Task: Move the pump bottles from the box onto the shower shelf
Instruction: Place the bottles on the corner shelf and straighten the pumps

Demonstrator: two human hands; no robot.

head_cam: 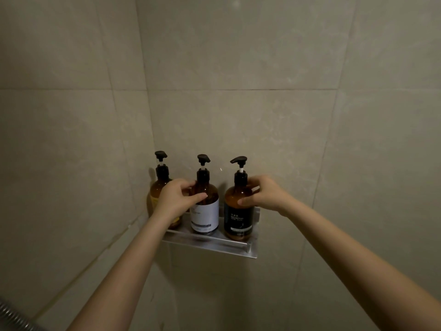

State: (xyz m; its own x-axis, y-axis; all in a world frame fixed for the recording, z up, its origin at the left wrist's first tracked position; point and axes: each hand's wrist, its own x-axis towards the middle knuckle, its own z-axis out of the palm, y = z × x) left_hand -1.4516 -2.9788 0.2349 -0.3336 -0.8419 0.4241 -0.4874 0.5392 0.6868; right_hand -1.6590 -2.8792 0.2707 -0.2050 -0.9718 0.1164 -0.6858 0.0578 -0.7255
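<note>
Three amber pump bottles with black pumps stand upright on a metal shower shelf [210, 244] fixed in the tiled corner. The left bottle [157, 189] has a yellow label and is partly hidden behind my left hand. My left hand [177, 199] grips the shoulder of the middle bottle [205, 216], which has a white label. My right hand [265, 194] holds the shoulder of the right bottle [237, 223], which has a black shampoo label. The box is out of view.
Beige tiled walls [238, 103] meet in a corner behind the shelf. A ribbed metal shower hose [14, 316] crosses the bottom left corner.
</note>
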